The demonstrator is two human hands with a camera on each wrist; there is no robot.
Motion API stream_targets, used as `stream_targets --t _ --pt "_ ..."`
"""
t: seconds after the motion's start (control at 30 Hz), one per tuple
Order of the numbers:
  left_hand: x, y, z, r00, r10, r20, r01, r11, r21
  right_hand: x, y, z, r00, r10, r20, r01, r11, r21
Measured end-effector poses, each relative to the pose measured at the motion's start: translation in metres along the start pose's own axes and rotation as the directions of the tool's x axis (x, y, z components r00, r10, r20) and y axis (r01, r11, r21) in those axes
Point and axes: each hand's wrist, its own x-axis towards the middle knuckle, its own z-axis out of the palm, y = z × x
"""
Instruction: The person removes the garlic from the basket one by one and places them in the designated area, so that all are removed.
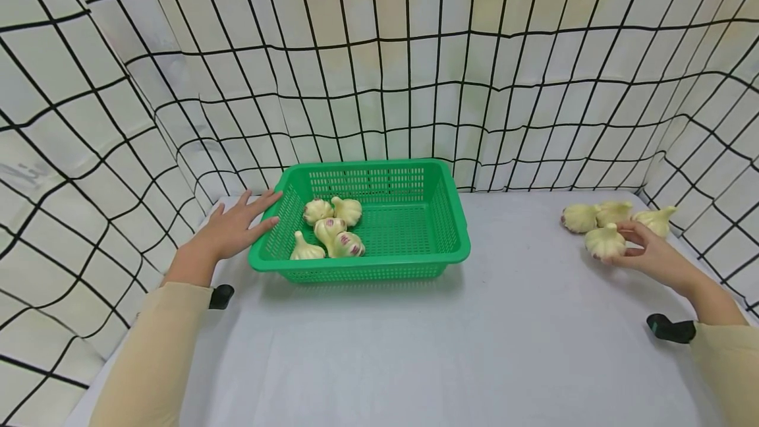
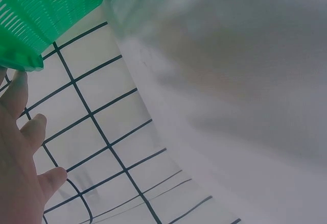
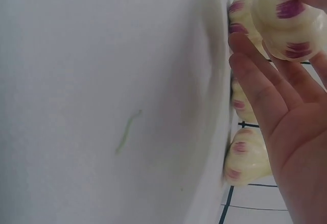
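At the right, my right hand (image 1: 655, 257) pinches a garlic bulb (image 1: 605, 242) between thumb and fingers; the right wrist view shows the same bulb (image 3: 288, 22) above the palm of the hand (image 3: 296, 106). Three other bulbs (image 1: 579, 217) lie just behind it. On the left, my left hand (image 1: 232, 226) has its fingers spread, the tips at the left rim of a green basket (image 1: 362, 260). Several bulbs (image 1: 346, 244) lie in the basket's left half. In the left wrist view, one fingertip of the hand (image 2: 20, 157) meets the basket's edge (image 2: 25, 63).
A white sheet behind a black grid net (image 1: 385, 64) rises at the back and both sides of the pale table (image 1: 415, 348). Dark straps (image 1: 670, 329) show at both wrists. A thin green shred (image 3: 126, 132) lies on the table in the right wrist view.
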Motion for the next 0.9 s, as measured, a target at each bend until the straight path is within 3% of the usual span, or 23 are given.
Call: stream_targets --t 0.43,0.9 --pt "0.000 -0.001 0.000 1.000 0.003 -0.001 -0.003 1.000 0.007 0.008 0.012 0.002 1.000 0.000 0.010 0.000 1.000 -0.011" --pt "0.000 -0.001 0.000 1.000 0.007 -0.003 -0.007 1.000 -0.008 0.010 0.010 0.004 1.000 -0.005 0.001 0.005 1.000 -0.016"
